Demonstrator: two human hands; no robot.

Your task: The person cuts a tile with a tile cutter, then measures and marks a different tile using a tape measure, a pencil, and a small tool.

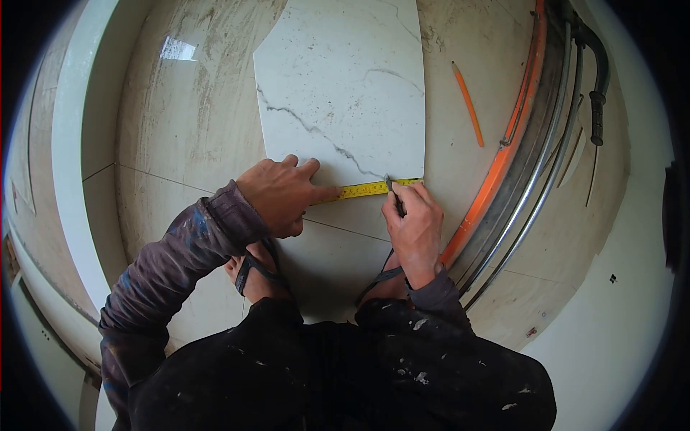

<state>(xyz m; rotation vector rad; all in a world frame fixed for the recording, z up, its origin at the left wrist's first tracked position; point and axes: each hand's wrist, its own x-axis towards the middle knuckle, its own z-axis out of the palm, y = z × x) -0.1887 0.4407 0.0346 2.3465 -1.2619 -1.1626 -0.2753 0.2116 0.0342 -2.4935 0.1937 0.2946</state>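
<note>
A white marble-patterned tile (338,93) with grey veins lies flat on the floor in front of my feet. Along its near edge runs the yellow blade of a tape measure (363,190). My left hand (280,192) is closed on the tape at its left end, thumb on the blade, and covers whatever lies beneath the palm. Between the fingers of my right hand (415,226) is a slim dark pen (392,188), its tip at the tile's near edge just above the tape.
An orange pencil (468,104) lies on the floor right of the tile. Farther right, a long orange-edged tool with metal rails (546,172) and a black handle (597,118) stretches along the floor. A raised white ledge (75,144) borders the left side. Both sandalled feet stand close behind the tile.
</note>
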